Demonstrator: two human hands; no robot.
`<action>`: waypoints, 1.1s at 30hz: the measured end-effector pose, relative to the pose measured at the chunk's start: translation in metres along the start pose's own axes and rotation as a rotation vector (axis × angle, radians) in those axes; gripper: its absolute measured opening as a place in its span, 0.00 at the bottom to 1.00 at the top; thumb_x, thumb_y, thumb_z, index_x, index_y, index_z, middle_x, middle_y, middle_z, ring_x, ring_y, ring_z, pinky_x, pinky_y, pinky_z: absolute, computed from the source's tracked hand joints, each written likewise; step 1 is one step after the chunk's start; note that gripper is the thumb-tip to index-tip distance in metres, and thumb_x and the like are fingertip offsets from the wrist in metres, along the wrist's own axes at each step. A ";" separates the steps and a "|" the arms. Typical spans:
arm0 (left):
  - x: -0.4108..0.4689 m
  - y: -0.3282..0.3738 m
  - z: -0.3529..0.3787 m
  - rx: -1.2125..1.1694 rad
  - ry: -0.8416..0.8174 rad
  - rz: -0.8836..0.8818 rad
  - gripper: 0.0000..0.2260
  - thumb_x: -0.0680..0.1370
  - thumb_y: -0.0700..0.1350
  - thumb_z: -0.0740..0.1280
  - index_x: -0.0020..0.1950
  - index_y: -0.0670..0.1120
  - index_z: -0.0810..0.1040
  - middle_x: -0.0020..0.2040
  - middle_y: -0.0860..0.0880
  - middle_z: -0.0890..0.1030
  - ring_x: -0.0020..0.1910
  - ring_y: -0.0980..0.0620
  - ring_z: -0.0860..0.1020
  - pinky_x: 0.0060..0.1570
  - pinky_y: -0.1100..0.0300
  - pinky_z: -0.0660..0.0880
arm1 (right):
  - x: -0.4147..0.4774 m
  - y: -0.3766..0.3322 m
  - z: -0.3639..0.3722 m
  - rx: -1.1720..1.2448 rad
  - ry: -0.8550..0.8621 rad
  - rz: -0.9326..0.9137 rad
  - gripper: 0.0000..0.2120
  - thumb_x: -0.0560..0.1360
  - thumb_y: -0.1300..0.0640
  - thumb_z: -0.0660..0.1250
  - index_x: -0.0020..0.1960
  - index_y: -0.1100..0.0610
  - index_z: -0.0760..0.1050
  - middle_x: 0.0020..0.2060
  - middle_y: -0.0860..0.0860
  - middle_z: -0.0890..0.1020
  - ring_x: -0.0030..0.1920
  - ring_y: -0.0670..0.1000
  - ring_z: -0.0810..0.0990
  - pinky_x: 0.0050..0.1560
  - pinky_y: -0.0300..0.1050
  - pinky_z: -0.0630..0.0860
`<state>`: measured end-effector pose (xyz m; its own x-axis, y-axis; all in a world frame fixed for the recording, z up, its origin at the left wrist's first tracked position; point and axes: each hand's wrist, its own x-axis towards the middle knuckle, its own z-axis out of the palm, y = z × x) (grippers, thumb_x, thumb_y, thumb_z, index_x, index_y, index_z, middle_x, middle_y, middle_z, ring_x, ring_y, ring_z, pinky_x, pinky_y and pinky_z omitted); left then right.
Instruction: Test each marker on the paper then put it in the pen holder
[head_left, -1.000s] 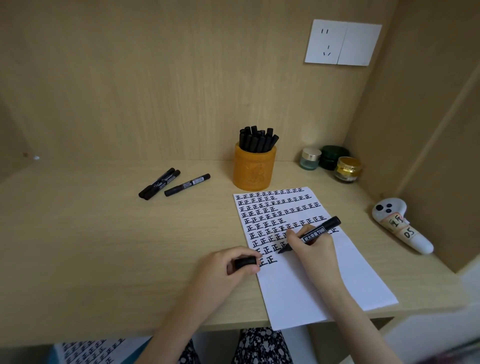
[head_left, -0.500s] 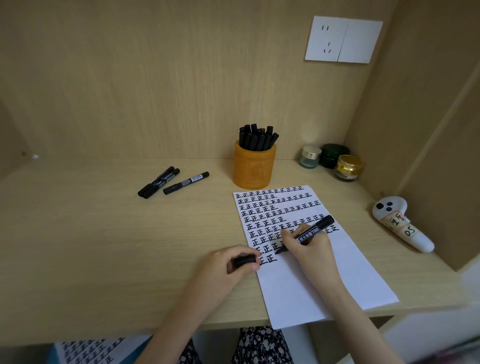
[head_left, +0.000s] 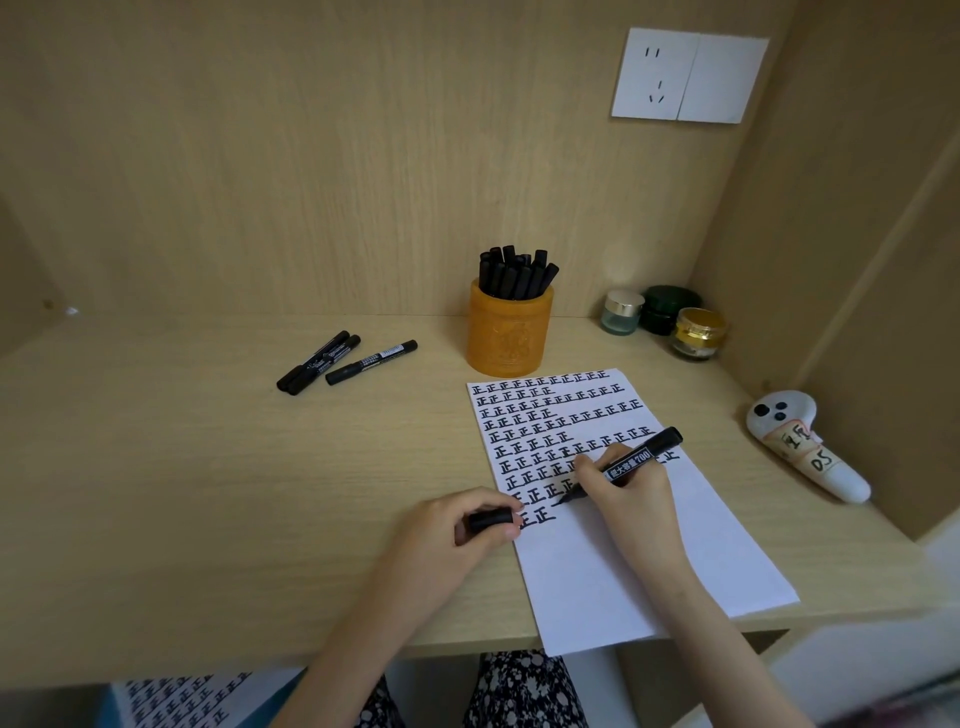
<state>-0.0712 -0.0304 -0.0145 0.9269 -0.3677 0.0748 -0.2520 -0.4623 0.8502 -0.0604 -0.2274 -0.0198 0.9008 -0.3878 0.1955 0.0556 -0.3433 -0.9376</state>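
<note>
Black marker (head_left: 644, 457) is in the right hand (head_left: 631, 499) — fingers curled round the barrel in a writing grip, tip down on the paper (head_left: 623, 571), next to the lower rows of 正 signs. The left hand (head_left: 452, 535) pinches the cap (head_left: 488, 519) between thumb & forefinger and rests at the left edge of the sheet.

The paper lies on the worktop (head_left: 208, 493), its near edge hanging a little over the front. Just behind its top edge stands the orange pen holder (head_left: 511, 338), filled w/ capped markers (head_left: 514, 275). Three loose markers (head_left: 332, 364) lie well to the left of it — two side by side, the third just beside them.

In the back right corner are three small jars (head_left: 623, 312); a white controller (head_left: 805, 447) w/ handwritten labels lies near the right wall.
</note>
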 end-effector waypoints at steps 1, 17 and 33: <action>0.000 -0.001 0.000 0.003 0.000 -0.001 0.08 0.74 0.51 0.69 0.49 0.65 0.78 0.42 0.71 0.79 0.29 0.64 0.68 0.32 0.70 0.66 | 0.000 0.000 0.000 0.000 -0.005 -0.002 0.16 0.74 0.61 0.69 0.31 0.64 0.69 0.22 0.47 0.69 0.25 0.44 0.65 0.27 0.34 0.62; -0.001 -0.002 0.001 0.001 0.005 -0.002 0.08 0.74 0.52 0.68 0.50 0.64 0.79 0.43 0.70 0.80 0.29 0.64 0.68 0.31 0.72 0.65 | -0.001 -0.003 -0.001 -0.041 -0.053 -0.005 0.17 0.72 0.65 0.68 0.30 0.58 0.63 0.20 0.43 0.64 0.26 0.44 0.61 0.26 0.35 0.60; 0.000 -0.001 0.000 0.028 0.009 0.009 0.08 0.74 0.52 0.68 0.48 0.66 0.77 0.42 0.71 0.79 0.30 0.64 0.69 0.32 0.71 0.66 | -0.001 -0.001 0.000 -0.022 -0.013 -0.008 0.15 0.73 0.63 0.68 0.32 0.64 0.66 0.24 0.50 0.67 0.26 0.46 0.62 0.26 0.35 0.61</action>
<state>-0.0708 -0.0303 -0.0152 0.9270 -0.3648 0.0871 -0.2679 -0.4814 0.8346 -0.0611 -0.2270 -0.0187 0.9061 -0.3736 0.1988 0.0532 -0.3654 -0.9293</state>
